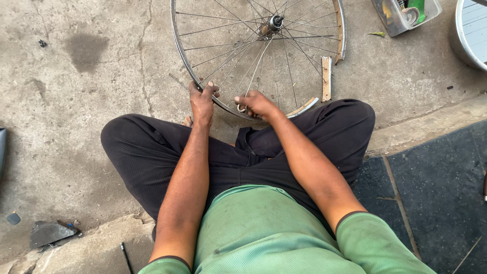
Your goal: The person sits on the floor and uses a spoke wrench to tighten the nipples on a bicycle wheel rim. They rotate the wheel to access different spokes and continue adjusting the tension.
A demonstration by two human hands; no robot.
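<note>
Nearest: green shirt point(264, 233) and dark trousers point(152, 152), person sitting cross-legged on the concrete floor point(76, 101). Both forearms reach forward to a bicycle wheel point(238, 56) lying flat on the floor just past the knees.

Left hand point(202, 103): grip wrapped around the near rim point(178, 43) section, thumb over the top, steadying it. Right hand point(257, 104): fingers pressed together, pinching something small and metallic at the rim near a spoke end; can't tell what it is, too small and partly covered.

Wheel state: bare, no tyre or tube on it. Spokes all seem seated into the hub point(275, 22), which sits up near the top edge. Rim looks broken or cut on the right side, with a gap there; a loose curved rim piece point(303, 107) lies by the right knee and a short straight strip point(326, 77) beside it.

Progress, my read: stripping is done, work on the spokes at the near rim is under way, and the damaged rim section is unrepaired.

Farther: clear plastic box point(406, 15) with bits inside, top right; metal basin point(472, 30) at right edge. Dark mat point(436, 187) on the right, dark scrap point(48, 233) lower left.
</note>
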